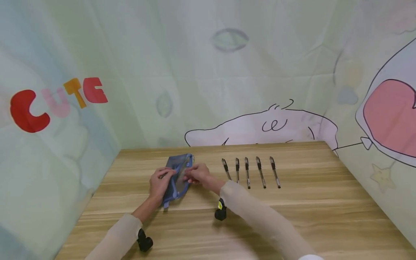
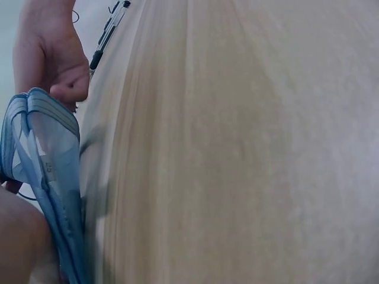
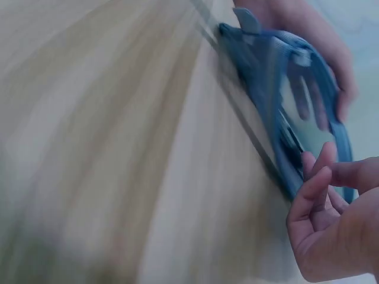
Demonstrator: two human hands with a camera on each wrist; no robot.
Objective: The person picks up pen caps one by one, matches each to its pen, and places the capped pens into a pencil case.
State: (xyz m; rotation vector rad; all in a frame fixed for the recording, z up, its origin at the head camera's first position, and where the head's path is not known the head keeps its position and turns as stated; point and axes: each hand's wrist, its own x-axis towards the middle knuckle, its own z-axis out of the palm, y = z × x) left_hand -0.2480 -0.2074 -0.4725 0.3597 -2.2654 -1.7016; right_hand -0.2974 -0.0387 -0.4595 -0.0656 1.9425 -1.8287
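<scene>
A blue see-through mesh pouch (image 1: 173,184) with a zipper stands tilted on the left part of the table, its mouth spread toward the right. My left hand (image 1: 160,182) grips the pouch's left side, with thumb and fingers at the upper edge. At the open mouth is my right hand (image 1: 197,174), its fingers curled and thumb against the fingertips. In the right wrist view, a dark slender pen-like thing (image 3: 291,135) inside the pouch runs up to the right hand's (image 3: 331,219) pinched fingertips. Pouch cloth hides most of it.
Several black-capped clear pens (image 1: 259,172) lie in a spaced row to the right of the pouch, the right forearm passing in front of the leftmost ones. Behind the wooden table (image 1: 308,216) hangs a printed curtain (image 1: 139,72).
</scene>
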